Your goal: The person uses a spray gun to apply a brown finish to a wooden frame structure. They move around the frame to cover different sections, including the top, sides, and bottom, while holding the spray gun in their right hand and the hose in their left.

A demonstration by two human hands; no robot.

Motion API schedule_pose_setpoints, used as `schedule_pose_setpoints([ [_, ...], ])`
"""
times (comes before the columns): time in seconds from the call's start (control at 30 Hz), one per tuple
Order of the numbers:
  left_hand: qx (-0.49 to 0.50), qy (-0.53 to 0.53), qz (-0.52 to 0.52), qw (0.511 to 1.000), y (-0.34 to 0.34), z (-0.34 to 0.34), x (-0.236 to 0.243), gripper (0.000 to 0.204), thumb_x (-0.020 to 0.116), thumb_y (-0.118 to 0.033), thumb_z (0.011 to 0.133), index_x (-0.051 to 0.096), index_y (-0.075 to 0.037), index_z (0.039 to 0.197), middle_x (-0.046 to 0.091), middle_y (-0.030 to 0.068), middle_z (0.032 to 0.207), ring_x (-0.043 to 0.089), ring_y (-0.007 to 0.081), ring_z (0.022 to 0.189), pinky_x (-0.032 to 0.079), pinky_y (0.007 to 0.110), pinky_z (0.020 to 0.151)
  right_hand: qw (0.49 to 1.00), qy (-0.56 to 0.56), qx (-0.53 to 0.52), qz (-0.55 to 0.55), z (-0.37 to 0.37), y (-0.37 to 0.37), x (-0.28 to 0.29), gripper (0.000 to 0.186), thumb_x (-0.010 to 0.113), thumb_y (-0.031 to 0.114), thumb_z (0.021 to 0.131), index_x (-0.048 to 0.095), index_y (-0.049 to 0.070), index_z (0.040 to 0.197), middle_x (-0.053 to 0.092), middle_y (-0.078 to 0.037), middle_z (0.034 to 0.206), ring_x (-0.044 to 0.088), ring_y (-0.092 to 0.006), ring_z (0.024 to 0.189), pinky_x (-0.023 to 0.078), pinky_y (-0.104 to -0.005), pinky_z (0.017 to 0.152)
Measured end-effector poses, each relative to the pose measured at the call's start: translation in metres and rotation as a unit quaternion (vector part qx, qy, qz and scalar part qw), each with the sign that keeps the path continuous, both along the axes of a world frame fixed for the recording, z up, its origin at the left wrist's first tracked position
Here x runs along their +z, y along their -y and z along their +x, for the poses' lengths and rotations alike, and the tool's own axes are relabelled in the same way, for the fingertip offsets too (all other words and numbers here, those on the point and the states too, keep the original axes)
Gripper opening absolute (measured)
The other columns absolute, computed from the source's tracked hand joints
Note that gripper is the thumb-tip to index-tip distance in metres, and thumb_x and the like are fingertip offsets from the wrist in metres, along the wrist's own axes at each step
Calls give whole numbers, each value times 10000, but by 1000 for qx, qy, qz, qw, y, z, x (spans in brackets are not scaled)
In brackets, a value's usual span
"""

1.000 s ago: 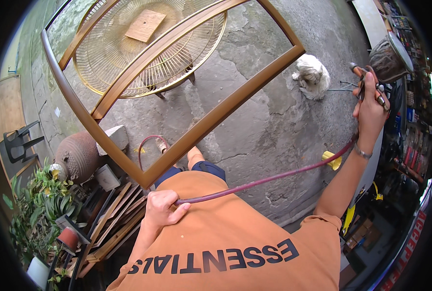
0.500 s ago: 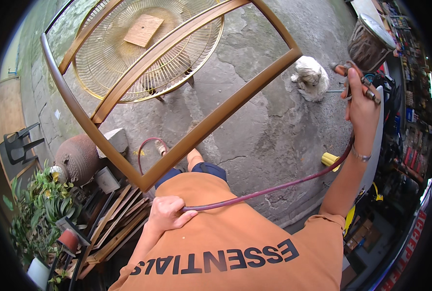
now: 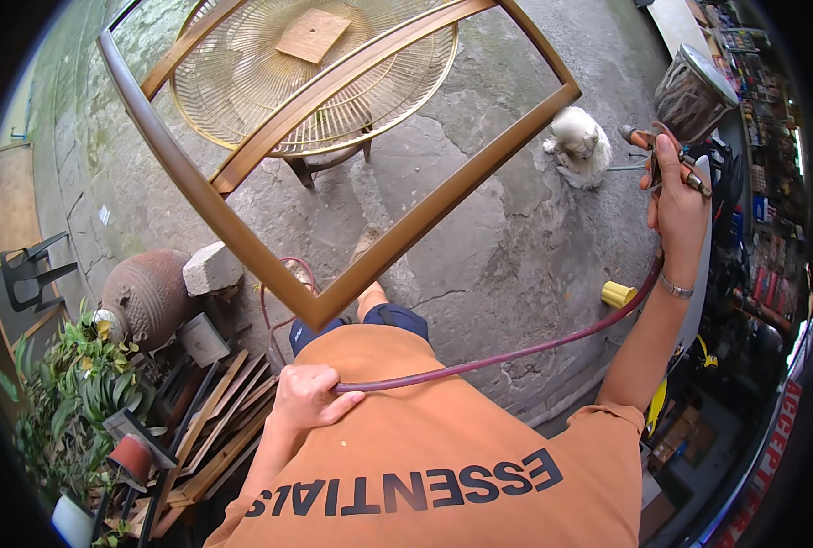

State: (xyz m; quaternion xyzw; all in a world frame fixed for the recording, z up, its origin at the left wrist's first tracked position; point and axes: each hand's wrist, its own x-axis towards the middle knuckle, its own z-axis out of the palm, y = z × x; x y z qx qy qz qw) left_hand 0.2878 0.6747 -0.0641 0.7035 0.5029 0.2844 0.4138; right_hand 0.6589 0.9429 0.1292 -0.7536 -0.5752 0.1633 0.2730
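Note:
In my raised right hand (image 3: 680,196) is a metal spray gun (image 3: 669,155) with an orange part, my fingers wrapped round it. A dark red hose (image 3: 479,363) runs from below that hand, past the wrist, and across my shirt. My left hand (image 3: 308,395) is closed round the hose at my belly. Before me is a brown-gold rectangular frame (image 3: 443,205) with curved crossbars, its near corner above my legs. Beneath it, a round wire grille (image 3: 397,87) bears a square plywood piece (image 3: 313,35) and sits over a dark-legged stand (image 3: 306,169). The gun is apart from the frame.
A small white furry animal (image 3: 582,151) is on the concrete near the frame's right corner. A metal bucket (image 3: 696,91) and yellow cup (image 3: 618,293) are at right. At left are a clay jar (image 3: 146,297), concrete block (image 3: 213,269), wood strips (image 3: 210,438) and plants (image 3: 82,393).
The frame and the grille under it have shifted to the right in view. The white animal has changed posture. Both hands keep their grips, nearly in the same places.

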Motion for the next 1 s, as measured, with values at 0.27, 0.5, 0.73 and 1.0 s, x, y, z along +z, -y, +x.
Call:
schedule_pose_setpoints([
  [0.27, -12, -7, 41, 999, 28, -62, -2, 510, 846, -373, 704, 455, -84, 547, 469, 77, 493, 502, 259, 429, 377, 351, 415, 999, -42, 7, -34, -75, 76, 10, 354, 600, 352, 1002, 757, 47, 1088, 575, 11, 612, 383, -28, 386, 262, -216, 341],
  [0.5, -24, -4, 70, 997, 49, -111, -11, 544, 865, -420, 667, 453, -91, 533, 451, 64, 490, 487, 239, 427, 368, 340, 414, 994, -95, 25, -44, -127, 139, 15, 344, 607, 320, 1002, 740, 26, 1124, 578, 4, 649, 370, -25, 395, 268, -211, 368],
  [0.73, -33, -28, 91, 995, 62, -149, -15, 546, 884, -446, 628, 475, -95, 539, 456, 45, 502, 489, 209, 436, 372, 315, 427, 992, -70, 88, -52, -171, 198, 19, 360, 632, 312, 980, 734, -9, 1109, 603, -12, 653, 472, -34, 503, 334, -213, 455],
  [1.0, -59, -18, 117, 991, 62, -170, -13, 550, 893, -435, 619, 469, -92, 547, 439, 40, 502, 470, 199, 431, 367, 305, 429, 971, -110, 176, -117, -204, 242, 35, 282, 699, 253, 931, 751, 3, 1049, 648, -26, 686, 528, -50, 590, 406, -219, 546],
])
